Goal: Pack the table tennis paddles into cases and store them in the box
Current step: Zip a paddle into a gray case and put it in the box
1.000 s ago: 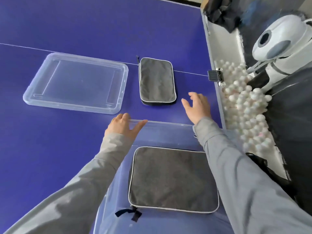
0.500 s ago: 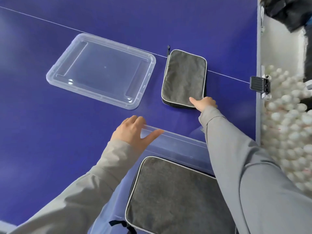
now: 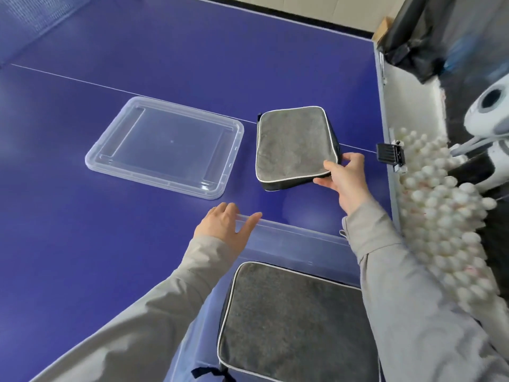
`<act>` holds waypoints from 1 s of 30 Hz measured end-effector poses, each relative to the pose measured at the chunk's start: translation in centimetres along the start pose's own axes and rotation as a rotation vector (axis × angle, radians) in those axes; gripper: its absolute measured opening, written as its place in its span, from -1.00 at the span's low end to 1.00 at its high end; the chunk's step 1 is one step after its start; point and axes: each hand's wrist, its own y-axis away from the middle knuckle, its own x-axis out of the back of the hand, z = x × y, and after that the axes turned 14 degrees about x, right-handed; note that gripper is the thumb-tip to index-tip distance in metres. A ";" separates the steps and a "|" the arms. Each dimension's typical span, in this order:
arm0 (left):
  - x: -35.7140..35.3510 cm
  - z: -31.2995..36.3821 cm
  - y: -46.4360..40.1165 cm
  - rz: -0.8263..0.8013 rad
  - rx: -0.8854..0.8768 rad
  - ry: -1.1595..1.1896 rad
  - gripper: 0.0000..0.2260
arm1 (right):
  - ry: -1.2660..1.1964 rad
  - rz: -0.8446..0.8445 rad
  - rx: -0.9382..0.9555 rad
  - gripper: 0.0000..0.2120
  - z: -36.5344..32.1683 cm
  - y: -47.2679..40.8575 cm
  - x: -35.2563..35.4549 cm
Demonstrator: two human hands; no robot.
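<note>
Beyond the box [image 3: 289, 238], grey case [image 3: 294, 144] gripped by right hand [image 3: 347, 177], left hand [image 3: 225, 230] on rim

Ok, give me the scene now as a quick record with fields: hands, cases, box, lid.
right hand: grips near corner of the far case, tilting that edge off the table
left hand: rests open on the box rim
near case: lies flat inside the box
lid: off, on the table left of the far case
left to store: far case

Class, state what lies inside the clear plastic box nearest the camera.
One grey fabric zip case with white piping lies flat inside the clear plastic box. Its contents, and anything beneath it, are hidden.
</note>
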 end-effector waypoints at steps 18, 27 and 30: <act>21.6 -18.5 -6.7 -0.316 -0.046 1.351 -0.65 | -0.092 -0.232 0.161 -0.70 -6.4 30.4 -16.5; 27.4 -34.1 -10.6 -0.158 -0.186 0.886 -0.57 | 0.335 -0.106 0.355 -0.64 -9.3 34.6 -33.4; 28.3 -36.6 -10.7 -0.132 -0.252 0.590 -0.49 | 0.425 -0.192 0.560 -0.71 -13.7 33.1 -37.1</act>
